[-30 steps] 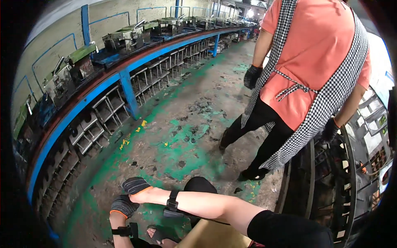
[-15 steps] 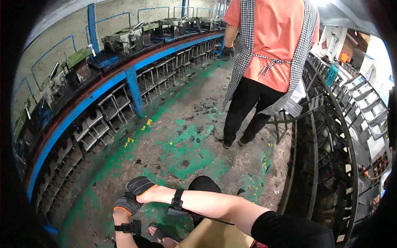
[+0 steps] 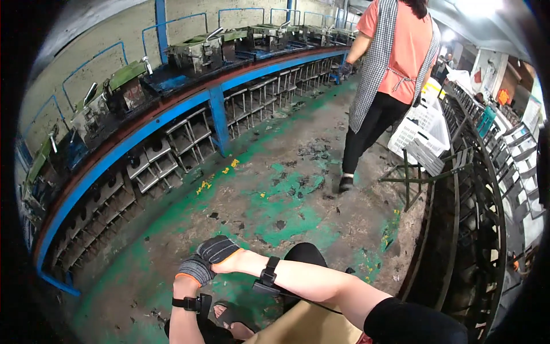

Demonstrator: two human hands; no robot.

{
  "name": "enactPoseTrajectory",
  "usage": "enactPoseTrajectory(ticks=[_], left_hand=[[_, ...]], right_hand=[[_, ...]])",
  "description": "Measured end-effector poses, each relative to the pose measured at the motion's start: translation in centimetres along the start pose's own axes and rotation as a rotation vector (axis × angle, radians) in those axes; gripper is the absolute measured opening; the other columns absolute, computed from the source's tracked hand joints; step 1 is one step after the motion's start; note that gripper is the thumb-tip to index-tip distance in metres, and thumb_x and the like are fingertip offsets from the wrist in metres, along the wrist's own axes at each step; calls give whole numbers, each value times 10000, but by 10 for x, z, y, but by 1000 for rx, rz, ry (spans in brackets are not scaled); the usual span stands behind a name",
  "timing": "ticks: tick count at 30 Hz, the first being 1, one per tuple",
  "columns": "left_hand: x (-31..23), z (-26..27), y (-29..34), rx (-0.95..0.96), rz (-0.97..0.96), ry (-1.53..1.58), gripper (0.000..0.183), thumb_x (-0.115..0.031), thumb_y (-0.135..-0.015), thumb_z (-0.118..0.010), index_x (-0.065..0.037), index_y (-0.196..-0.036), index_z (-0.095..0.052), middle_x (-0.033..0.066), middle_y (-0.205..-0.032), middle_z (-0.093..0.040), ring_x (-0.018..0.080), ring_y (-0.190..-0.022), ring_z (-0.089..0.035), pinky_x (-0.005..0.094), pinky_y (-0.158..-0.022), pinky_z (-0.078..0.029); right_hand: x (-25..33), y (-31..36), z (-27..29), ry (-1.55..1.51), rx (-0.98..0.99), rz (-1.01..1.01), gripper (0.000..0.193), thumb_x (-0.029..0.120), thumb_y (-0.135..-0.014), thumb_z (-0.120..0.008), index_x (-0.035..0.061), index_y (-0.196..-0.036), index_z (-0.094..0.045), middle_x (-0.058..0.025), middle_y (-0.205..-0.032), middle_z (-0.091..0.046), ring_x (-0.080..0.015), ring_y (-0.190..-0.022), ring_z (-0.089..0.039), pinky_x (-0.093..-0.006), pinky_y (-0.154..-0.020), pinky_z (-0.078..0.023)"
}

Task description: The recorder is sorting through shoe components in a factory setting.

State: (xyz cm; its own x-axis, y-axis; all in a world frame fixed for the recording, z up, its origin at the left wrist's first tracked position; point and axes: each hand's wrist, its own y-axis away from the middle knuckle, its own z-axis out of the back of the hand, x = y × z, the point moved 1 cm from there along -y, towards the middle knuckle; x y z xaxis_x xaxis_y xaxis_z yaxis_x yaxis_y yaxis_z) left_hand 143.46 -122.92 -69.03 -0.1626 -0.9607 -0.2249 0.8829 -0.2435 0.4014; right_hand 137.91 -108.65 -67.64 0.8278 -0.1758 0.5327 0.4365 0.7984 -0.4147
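Note:
My left hand [image 3: 196, 269] and my right hand [image 3: 219, 251] are pressed together low in the view, above the worn floor. Both wear grey striped knit work gloves with orange cuffs. The right hand lies against the far side of the left, and both look closed, fingers curled inward. Whether anything is inside them is hidden. A black strap with a small box [image 3: 191, 304] circles my left wrist, and another strap [image 3: 267, 272] sits on my right forearm. Below the hands shows a sandalled foot [image 3: 226, 320], beside a tan surface [image 3: 295, 327].
A long blue-framed bench [image 3: 143, 122] with several metal presses [image 3: 195, 53] curves along the left. Ahead, a person in a checked apron [image 3: 375, 69] walks away. White plastic crates [image 3: 421, 135], a folding stool [image 3: 424, 166] and dark metal racks [image 3: 484, 218] line the right.
The person in the apron has stepped farther ahead, uncovering the white crates. My view has shifted left, so the scene sits farther right. My hands remain together.

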Motion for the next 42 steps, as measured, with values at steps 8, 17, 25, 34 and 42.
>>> enactPoseTrajectory(ticks=[8,17,25,34,42], left_hand=[[7,-22,-16,-25,-71,78,560,-363,-892,-524,-134,-1397,-446,91,-1470,-431,226,-1354,-405,337,-1137,-319],[5,-37,-30,-58,-78,74,610,-410,-887,-529,-138,-1422,-419,99,-1490,-406,235,-1367,-387,357,-1150,-300],[28,-67,-53,-219,-108,-37,556,-523,-876,-480,-167,-1291,-577,142,-1306,-584,323,-1162,-579,417,-972,-474],[24,-65,-60,-223,-97,-53,538,-520,-879,-483,-164,-1265,-602,149,-1290,-593,332,-1140,-593,423,-955,-484],[29,-68,-62,-174,-38,-92,518,-507,-884,-482,-161,-1245,-616,154,-1241,-622,341,-1098,-614,432,-942,-492]], right_hand=[[-13,7,9,45,33,66,145,139,-635,-630,25,-725,-626,-197,-731,-612,-376,-702,-618,-428,-599,-498],[-17,16,26,-29,55,49,140,134,-649,-610,27,-738,-625,-193,-729,-611,-375,-718,-620,-432,-602,-495],[-30,18,26,-10,-1,99,145,140,-655,-613,37,-756,-631,-193,-733,-622,-382,-715,-625,-448,-596,-498],[-35,17,35,21,27,92,125,130,-652,-613,35,-732,-628,-195,-731,-620,-385,-708,-625,-442,-593,-501],[-38,15,38,31,51,88,126,133,-628,-612,34,-706,-623,-192,-717,-612,-380,-712,-627,-440,-590,-501]])
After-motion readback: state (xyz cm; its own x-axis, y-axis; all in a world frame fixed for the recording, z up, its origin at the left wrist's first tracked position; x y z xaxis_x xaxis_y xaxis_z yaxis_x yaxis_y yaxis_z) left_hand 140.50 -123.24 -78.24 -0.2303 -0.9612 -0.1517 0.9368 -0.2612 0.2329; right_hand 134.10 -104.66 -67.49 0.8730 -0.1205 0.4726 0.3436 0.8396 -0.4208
